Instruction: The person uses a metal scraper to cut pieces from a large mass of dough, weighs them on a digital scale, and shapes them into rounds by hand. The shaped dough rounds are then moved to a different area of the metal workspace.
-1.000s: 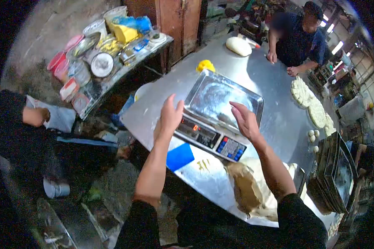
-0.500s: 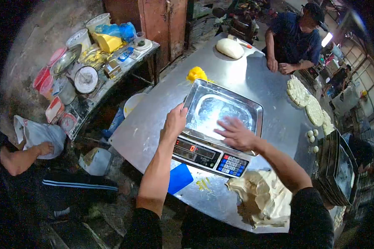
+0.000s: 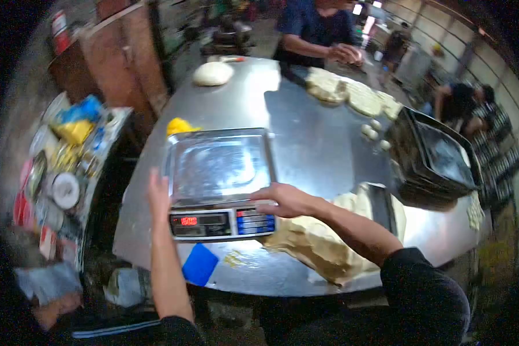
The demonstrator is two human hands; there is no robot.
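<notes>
A digital scale point(image 3: 205, 225) with a shiny metal tray point(image 3: 222, 167) stands on the steel table point(image 3: 314, 150); red digits glow on its display, too blurred to read surely. My left hand point(image 3: 158, 196) is upright beside the tray's left edge, blurred, fingers stretched out. Over the scale's lower right corner, just above the blue keypad, my right hand point(image 3: 288, 200) reaches with extended fingers and holds nothing visible. A blue scraper point(image 3: 200, 264) lies in front of the scale. Pale dough point(image 3: 323, 242) spreads to the right, near a dark flat strip point(image 3: 382, 209). Yellow stuff point(image 3: 180, 126) sits behind the tray.
Stacked dark pans point(image 3: 429, 161) stand at right beside small dough balls point(image 3: 370, 131) and flattened dough point(image 3: 363, 99). A dough lump point(image 3: 213, 74) lies at the far end. Another person point(image 3: 317, 34) stands across the table. A cluttered side table point(image 3: 106, 153) is at left.
The view has turned right, so the scale appears further left. My right hand has moved from above the tray to its lower right corner. The display, earlier 0, shows several red digits.
</notes>
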